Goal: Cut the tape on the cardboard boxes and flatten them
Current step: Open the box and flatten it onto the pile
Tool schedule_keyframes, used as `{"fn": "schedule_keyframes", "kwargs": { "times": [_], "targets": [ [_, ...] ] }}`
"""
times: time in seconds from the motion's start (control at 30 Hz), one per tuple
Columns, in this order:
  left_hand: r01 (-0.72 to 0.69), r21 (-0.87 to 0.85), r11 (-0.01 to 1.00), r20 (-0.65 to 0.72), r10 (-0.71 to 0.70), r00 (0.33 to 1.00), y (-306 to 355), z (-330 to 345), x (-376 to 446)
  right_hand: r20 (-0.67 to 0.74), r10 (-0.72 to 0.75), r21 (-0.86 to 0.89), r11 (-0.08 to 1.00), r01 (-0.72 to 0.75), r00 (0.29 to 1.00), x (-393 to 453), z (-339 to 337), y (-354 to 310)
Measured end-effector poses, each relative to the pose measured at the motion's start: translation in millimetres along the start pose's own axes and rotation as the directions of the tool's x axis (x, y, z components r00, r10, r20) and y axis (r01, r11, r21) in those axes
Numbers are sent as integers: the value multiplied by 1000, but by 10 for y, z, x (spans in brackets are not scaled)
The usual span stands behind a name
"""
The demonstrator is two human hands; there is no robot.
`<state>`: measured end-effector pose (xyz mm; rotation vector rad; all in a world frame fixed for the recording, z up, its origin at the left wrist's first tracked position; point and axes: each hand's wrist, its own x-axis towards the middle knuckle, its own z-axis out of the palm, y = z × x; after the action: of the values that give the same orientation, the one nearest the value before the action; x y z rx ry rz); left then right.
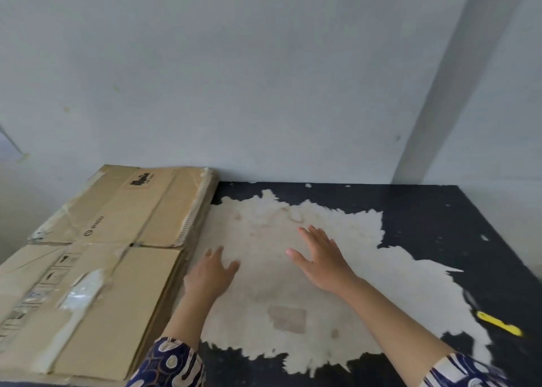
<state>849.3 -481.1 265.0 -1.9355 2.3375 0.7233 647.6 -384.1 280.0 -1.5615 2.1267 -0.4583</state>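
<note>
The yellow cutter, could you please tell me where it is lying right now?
In the head view, the yellow cutter lies on the dark table at the far right, beyond the right hand, untouched.

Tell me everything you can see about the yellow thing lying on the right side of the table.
The yellow tool is a slim, elongated object, plastic by the look of it, likely the cutter for the tape, though blur hides any blade. It lies flat and diagonal near the table's right edge, its far end on the dark surface, its near end pointing towards the front right corner, beside the worn pale patch. Neither hand touches it; the right hand is well away to its left.
</note>
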Motion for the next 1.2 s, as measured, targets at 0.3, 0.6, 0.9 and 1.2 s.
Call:
{"fn": "schedule_keyframes", "kwargs": {
  "times": [0.3,0.6,0.9,1.2],
  "targets": [
    [-346,-21,938,-85,343,935,1520,258,-630,-206,132,222,971,-85,970,-631,-654,974],
    [-531,-113,840,-143,515,845,2834,891,-1091,-313,256,308,938,-157,915,-1149,-1230,2179],
    [-459,-265,848,-191,420,887,4601,1923,-1573,-353,230,239,959,-150,907,-1582,-2096,4108],
    [-384,-316,868,-57,387,920,5631,2895,-2031,-209,296,192,947,-258,932,-1977,-2425,5518]
  ]
}}
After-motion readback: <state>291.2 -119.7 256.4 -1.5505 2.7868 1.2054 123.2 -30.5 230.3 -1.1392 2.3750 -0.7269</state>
